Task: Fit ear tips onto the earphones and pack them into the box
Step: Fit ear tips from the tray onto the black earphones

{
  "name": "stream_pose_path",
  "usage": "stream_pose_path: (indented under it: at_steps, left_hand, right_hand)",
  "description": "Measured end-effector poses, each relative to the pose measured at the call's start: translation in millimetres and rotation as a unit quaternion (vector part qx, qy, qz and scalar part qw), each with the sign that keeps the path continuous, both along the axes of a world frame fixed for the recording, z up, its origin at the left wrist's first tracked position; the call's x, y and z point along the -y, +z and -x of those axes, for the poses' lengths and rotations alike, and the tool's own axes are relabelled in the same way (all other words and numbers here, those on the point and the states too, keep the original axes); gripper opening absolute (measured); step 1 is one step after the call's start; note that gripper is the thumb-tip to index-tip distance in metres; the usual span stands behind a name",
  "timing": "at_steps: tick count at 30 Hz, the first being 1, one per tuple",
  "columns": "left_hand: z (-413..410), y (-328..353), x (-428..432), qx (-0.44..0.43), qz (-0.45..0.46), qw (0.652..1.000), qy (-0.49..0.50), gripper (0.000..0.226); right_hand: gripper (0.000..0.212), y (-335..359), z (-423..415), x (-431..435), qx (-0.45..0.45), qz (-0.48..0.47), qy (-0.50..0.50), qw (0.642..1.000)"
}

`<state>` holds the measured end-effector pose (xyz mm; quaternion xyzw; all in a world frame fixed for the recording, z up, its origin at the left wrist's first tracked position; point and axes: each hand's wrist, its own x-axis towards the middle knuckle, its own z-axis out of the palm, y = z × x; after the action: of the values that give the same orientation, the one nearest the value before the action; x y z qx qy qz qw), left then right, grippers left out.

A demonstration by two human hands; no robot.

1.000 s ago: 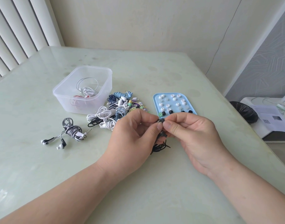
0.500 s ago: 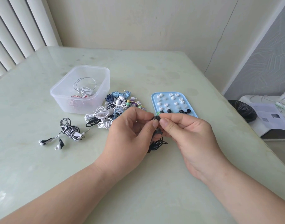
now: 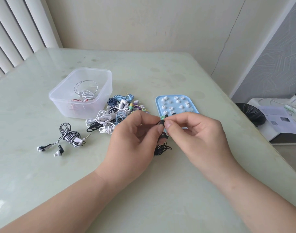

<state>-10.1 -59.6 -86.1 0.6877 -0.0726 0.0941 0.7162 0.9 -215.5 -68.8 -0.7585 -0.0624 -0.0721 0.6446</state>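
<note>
My left hand point(image 3: 135, 137) pinches a black earphone whose coiled black cable point(image 3: 162, 148) hangs below onto the table. My right hand point(image 3: 194, 133) pinches a small black ear tip point(image 3: 161, 122) against that earphone's end, thumb to thumb with the left. Just behind my fingers lies a light blue tray point(image 3: 194, 105) with several white and a few black ear tips, plus one green one point(image 3: 162, 117). A clear plastic box point(image 3: 59, 98) at the back left holds white and red earphones.
A pile of bundled earphones point(image 3: 110, 118) in white, blue and black lies between the box and the tray. A black-and-white striped pair point(image 3: 68, 137) lies apart at the left. Off the table's right edge are a black bin point(image 3: 251, 115) and papers point(image 3: 278, 118).
Both hands have stayed together over the same spot, fingers shifting slightly on the black ear tip and earphone. The view has tipped a little; nothing else on the table has moved.
</note>
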Motion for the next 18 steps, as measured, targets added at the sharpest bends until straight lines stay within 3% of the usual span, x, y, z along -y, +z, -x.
stream_pose_path:
  at_steps: [6,18]
  left_hand:
    - [-4.4,4.5,-3.2,-0.056,0.077,0.994,-0.054,0.004]
    - [-8.8,2.6,-8.5,-0.115,0.091,0.985,-0.094,0.009]
  right_hand:
    - [0.012,-2.1,-6.8,12.0,-0.06,-0.09,0.031,0.994]
    - [0.016,-3.3,-9.7,17.1,-0.001,0.043,0.054,0.998]
